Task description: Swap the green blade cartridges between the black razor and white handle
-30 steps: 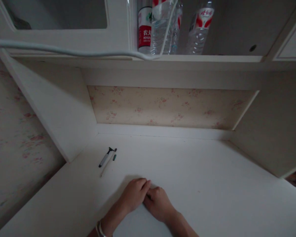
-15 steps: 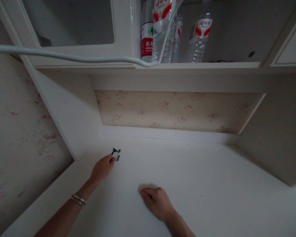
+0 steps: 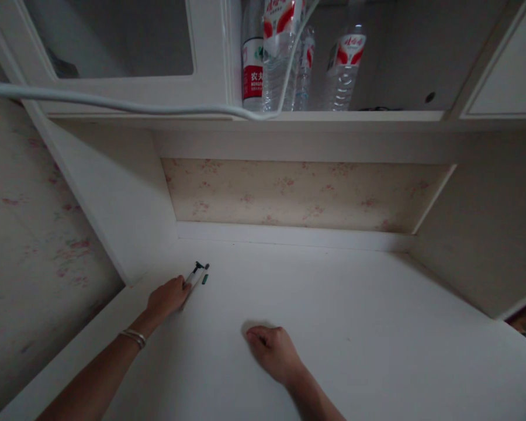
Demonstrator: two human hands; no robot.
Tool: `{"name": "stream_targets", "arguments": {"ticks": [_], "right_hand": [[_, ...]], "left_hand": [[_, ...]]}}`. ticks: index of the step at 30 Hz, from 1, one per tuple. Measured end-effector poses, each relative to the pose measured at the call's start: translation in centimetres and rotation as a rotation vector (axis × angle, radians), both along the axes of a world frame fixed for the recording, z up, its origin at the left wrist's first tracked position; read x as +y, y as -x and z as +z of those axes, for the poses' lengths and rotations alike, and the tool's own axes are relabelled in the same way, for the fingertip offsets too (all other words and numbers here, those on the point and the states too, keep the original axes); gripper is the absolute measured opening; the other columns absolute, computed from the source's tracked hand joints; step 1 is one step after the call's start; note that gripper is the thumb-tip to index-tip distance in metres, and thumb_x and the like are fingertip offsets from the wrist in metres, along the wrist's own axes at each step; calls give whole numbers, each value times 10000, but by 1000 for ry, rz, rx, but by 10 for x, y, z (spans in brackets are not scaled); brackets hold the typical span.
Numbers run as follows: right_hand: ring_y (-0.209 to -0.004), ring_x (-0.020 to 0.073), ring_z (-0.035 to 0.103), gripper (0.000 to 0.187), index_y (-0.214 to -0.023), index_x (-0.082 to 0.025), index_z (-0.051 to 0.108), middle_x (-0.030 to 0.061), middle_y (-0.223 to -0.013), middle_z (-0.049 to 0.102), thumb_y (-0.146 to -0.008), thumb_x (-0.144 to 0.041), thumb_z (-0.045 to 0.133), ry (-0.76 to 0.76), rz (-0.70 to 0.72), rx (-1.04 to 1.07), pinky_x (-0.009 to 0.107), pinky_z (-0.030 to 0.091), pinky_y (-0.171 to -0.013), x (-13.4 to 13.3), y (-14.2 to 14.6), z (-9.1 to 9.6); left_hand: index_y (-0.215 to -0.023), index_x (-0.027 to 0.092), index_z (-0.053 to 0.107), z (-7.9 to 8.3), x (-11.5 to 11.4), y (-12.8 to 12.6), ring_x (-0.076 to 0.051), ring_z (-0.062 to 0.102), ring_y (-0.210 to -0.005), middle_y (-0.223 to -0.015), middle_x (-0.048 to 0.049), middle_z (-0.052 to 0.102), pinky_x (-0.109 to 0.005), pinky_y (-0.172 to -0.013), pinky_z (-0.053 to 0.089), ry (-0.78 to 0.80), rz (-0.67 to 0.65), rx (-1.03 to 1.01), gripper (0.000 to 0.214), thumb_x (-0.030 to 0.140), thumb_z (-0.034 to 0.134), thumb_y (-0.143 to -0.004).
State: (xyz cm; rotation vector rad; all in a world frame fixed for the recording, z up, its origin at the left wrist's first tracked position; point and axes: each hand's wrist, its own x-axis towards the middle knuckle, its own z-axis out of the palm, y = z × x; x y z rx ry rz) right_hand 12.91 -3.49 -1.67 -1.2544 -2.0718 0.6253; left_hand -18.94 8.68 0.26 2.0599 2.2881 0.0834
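My left hand (image 3: 169, 294) reaches to the left part of the white tabletop (image 3: 315, 304), its fingers closed around the handle end of a slim tool with a dark T-shaped head (image 3: 199, 266), which looks like a razor. Right beside those fingers lies a thin pale stick (image 3: 195, 286) with a dark tip. A small dark green piece (image 3: 205, 279) is on the tabletop just right of the stick. Nearer to me, my right hand (image 3: 274, 349) rests on the surface as a loose fist, and nothing shows in it.
Overhead, a shelf (image 3: 342, 116) holds several plastic bottles (image 3: 346, 64). A white cable (image 3: 158, 109) hangs across the front of the cabinet. Side panels (image 3: 109, 193) bound the tabletop at left and right, and a floral-papered wall (image 3: 307, 193) stands behind.
My left hand has drawn slightly left, uncovering more of the pale stick. My right hand stays in place. The view has shifted a little to the right.
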Motion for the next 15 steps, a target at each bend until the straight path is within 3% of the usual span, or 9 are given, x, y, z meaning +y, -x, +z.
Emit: {"name": "stream_targets", "arguments": {"ticks": [9, 15], "right_hand": [[-476, 93, 367, 328, -616, -203, 571, -58, -511, 398, -906, -253, 425, 15, 6, 14, 216, 255, -471, 0, -1, 0], [-479, 99, 382, 320, -650, -210, 619, -51, -518, 434, -904, -268, 432, 16, 17, 40, 215, 287, -488, 0, -1, 1]], "left_hand": [[-996, 103, 565, -5, 0, -1, -308, 651, -830, -937, -189, 666, -392, -705, 458, 0, -2, 47, 399, 375, 287, -907], [-1011, 121, 524, 5, -9, -13, -284, 659, -778, -878, -154, 672, -339, -645, 437, -69, 23, 20, 410, 385, 217, -947]]}}
